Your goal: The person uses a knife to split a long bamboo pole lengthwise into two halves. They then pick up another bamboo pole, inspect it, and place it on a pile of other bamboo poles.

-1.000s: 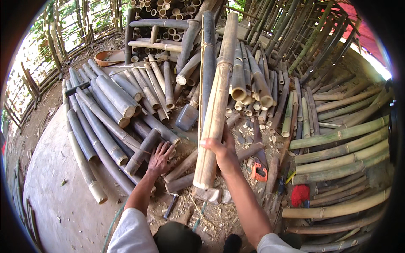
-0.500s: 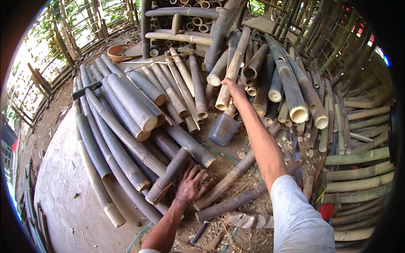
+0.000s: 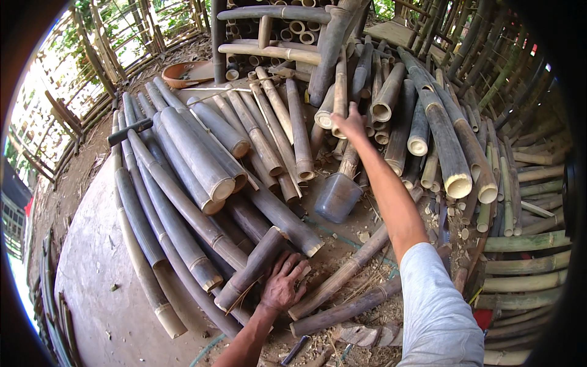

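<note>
Lowered from upright in front of us a second ago, a long, tan, round bamboo pole (image 3: 340,88) now lies low among a heap of grey-brown bamboo lengths (image 3: 388,101), reaching away from our right hand (image 3: 351,124), whose fingers close around its near end. Its long axis points almost straight from us toward a grey bamboo rack (image 3: 275,12); the right hand is on it, the left well apart. Just this side of the pole's end sits a clear, bluish plastic tub (image 3: 338,199). Our left hand (image 3: 284,285) rests palm down, fingers loosely spread, just beside a short, thick, dark-brown bamboo block (image 3: 251,269); we cannot tell whether the fingertips touch it. Long smoke-grey poles (image 3: 177,232) fan across a smooth, pale-grey floor slab (image 3: 110,263). Pale shavings litter the brown dirt (image 3: 367,315) near us. Beyond the slab's far edge lies a shallow, reddish-brown bowl (image 3: 186,76), while a slatted bamboo fence (image 3: 92,54) walls the left side of our work space.
</note>
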Demonstrator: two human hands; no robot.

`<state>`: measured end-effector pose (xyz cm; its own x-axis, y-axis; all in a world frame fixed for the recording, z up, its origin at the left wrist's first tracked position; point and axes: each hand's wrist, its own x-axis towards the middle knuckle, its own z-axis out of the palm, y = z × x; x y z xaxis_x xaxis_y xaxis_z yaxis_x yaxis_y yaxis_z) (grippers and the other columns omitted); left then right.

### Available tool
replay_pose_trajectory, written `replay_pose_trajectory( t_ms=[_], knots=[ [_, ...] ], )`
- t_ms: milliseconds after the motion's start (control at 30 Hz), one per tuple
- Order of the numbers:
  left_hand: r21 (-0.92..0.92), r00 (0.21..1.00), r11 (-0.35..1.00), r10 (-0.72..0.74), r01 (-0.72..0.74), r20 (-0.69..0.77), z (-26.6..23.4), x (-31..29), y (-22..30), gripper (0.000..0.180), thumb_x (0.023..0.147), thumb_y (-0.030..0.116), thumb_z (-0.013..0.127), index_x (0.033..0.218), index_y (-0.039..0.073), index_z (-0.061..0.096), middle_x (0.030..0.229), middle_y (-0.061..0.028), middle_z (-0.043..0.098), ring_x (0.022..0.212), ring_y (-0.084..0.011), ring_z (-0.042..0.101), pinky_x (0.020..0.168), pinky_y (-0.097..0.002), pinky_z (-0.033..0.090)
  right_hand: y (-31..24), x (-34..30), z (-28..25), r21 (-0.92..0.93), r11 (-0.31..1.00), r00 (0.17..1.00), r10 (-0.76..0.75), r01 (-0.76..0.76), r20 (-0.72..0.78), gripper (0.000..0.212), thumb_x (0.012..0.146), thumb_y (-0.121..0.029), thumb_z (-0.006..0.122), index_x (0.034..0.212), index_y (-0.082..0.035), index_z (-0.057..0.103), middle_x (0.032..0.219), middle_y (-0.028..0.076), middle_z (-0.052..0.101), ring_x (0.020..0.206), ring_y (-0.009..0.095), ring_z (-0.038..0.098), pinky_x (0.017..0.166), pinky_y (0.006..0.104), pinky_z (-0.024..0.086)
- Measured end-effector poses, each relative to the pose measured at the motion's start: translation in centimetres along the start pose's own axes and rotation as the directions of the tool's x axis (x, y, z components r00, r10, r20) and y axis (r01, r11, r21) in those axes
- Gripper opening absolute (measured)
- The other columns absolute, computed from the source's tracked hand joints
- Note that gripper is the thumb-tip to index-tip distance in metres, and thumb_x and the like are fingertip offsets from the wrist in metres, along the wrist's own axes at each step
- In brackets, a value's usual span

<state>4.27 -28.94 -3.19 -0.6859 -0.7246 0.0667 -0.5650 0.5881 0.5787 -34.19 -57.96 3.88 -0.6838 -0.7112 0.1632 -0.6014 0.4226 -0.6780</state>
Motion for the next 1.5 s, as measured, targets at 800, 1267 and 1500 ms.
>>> replay_pose_trajectory(
  t_ms=[800,1267,1500],
  knots=[
    [0.029,1.0,1.0,0.012,-0.012,0.012,0.6,0.0,-0.3,0.063,0.082,0.024,0.072,0.143,0.016,0.056,0.153,-0.0142,0.047,0.145,-0.0411,0.039,0.119,-0.0526,0.036,2.6,-26.9,-7.7,0.449,0.822,0.832,-0.493,0.35,0.253,0.041,0.094,-0.022,0.071,0.126,0.002,0.06,0.078,0.01,0.065,0.07,0.021,0.066,0.065,0.0377,0.053],
    [0.174,0.991,0.983,0.077,-0.057,-0.108,1.4,-0.2,0.7,0.061,0.076,0.019,0.073,0.135,0.015,0.061,0.148,-0.0103,0.052,0.144,-0.0369,0.041,0.113,-0.0555,0.036,10.3,-49.6,-38.0,0.001,0.984,0.37,-0.069,0.181,0.926,0.057,0.103,-0.041,0.059,0.145,-0.004,0.053,0.116,0.021,0.066,0.107,0.04,0.068,0.092,0.0513,0.054],
    [0.263,0.958,0.965,0.096,-0.022,-0.271,1.2,-0.5,3.8,0.064,0.077,0.023,0.076,0.136,0.007,0.057,0.145,-0.0162,0.053,0.141,-0.0371,0.043,0.115,-0.0544,0.035,12.4,-53.0,-40.2,-0.13,0.991,0.716,0.105,-0.02,0.69,0.055,0.097,-0.034,0.068,0.142,-0.005,0.058,0.115,0.023,0.07,0.104,0.042,0.069,0.091,0.0487,0.054]
  ],
)
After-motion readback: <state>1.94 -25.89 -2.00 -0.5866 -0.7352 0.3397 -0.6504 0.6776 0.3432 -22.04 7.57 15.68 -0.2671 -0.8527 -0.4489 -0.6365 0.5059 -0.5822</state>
